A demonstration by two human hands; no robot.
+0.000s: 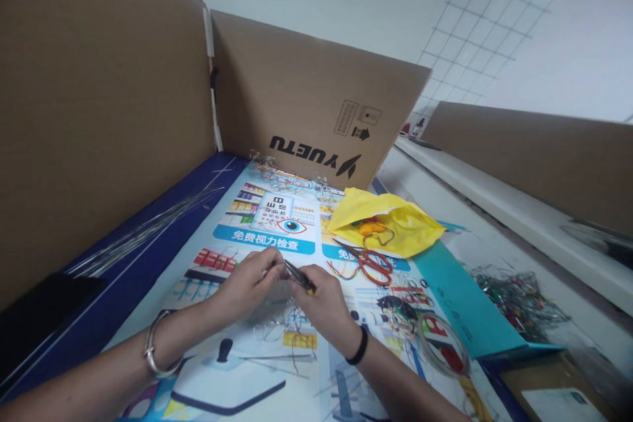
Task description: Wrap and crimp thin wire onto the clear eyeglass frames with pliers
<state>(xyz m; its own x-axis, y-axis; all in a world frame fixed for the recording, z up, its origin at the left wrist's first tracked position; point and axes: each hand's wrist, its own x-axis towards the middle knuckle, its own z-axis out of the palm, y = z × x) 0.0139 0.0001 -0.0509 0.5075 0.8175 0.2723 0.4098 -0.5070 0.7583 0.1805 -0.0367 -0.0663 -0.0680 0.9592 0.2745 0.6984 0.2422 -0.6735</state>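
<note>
Head view: pliers [298, 274] held above the printed sheet [301, 402]. My right grip [317, 297] is wrapped round the handles; my left grip [256, 278] is bunched at the nose (cannot tell whether it pinches anything). Judged stiff, fairly light, smooth at the metal, not fragile; handles the best hold. Below: loose thin wire [271, 328], probably springy, easily bent. Beyond, rightward: orange-handled scissors [374, 266], then a yellow pouch [418, 227].

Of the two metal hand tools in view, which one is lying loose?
The red-handled metal scissors, beside the bright yellow pouch; the dark metal pliers, by contrast, are in the right hand.
</note>
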